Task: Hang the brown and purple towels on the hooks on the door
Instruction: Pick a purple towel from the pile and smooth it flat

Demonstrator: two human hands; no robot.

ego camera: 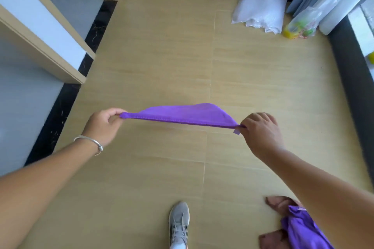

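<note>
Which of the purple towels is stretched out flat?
The purple towel pinched between left hand and right hand; the other purple towel lies crumpled on the floor.

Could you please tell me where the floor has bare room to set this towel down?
Bare floor runs ahead, between the left door frames and plastic sheet. Crowded: far-right corner, and by the towel pile near the shoe.

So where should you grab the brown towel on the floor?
Grab the brown towel by its upper corner, reaching down from above. That corner lies bare on the floor, while a purple towel covers its middle.
</note>
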